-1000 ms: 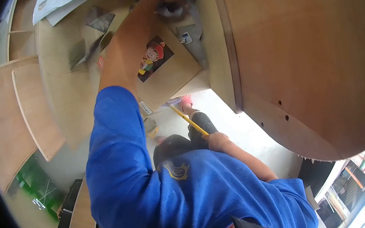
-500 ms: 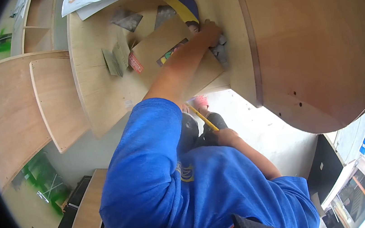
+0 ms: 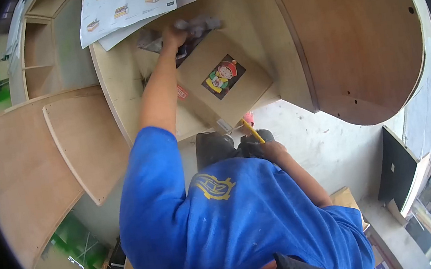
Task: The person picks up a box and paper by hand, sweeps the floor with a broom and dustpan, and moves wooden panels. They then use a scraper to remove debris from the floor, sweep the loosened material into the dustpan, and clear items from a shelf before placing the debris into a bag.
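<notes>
Both hands are busy: left hand (image 3: 173,35), now shifted toward upper centre, grips a blurred grey wad (image 3: 201,25) above the cartoon-stickered board (image 3: 222,82); right hand (image 3: 273,150) clasps a yellow pencil (image 3: 252,131).

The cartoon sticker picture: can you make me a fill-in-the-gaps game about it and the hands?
1. The cartoon sticker sits on a board made of ____.
2. The right hand holds a pencil coloured ____.
3. The left hand reaches up beside the ____ sheets printed with drawings.
4. The person's shirt is ____.

Missing words: wood; yellow; paper; blue
</notes>
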